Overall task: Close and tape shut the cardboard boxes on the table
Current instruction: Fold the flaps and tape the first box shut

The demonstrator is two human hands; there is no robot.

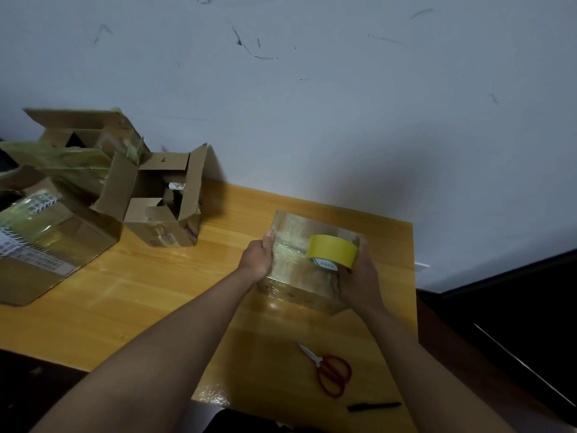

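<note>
A pale, scuffed wall (312,104) rises behind a wooden tabletop (156,292) of glossy, honey-coloured planks. At the tabletop's left edge a big carton (46,245) lies closed, its brown card glazed with shiny tape and printed labels. Behind it, toward the far left corner, an open carton (84,132) gapes with ragged flaps and greenish tape shreds. Just beside these, near the far edge, stands an open box (162,201), squarish, its four flaps standing up, its card dented and patched with tape.

Near the right edge sits the box (299,273) being worked on: closed, blocky, its top and sides wrapped in glossy clear tape that catches the light. The left hand (257,257) grips its left upper edge, thumb laid on top along the taped seam, fingers curled down the side. The right hand (359,276) is curled round a tape roll (332,250), a yellow ring with a green-and-white label on its core, held against the box's top at the right edge, opposite the left hand.

Toward the near edge lie scissors (327,370), steel blades together, red loop handles. Nearer still lies a slim black pen (374,406).
</note>
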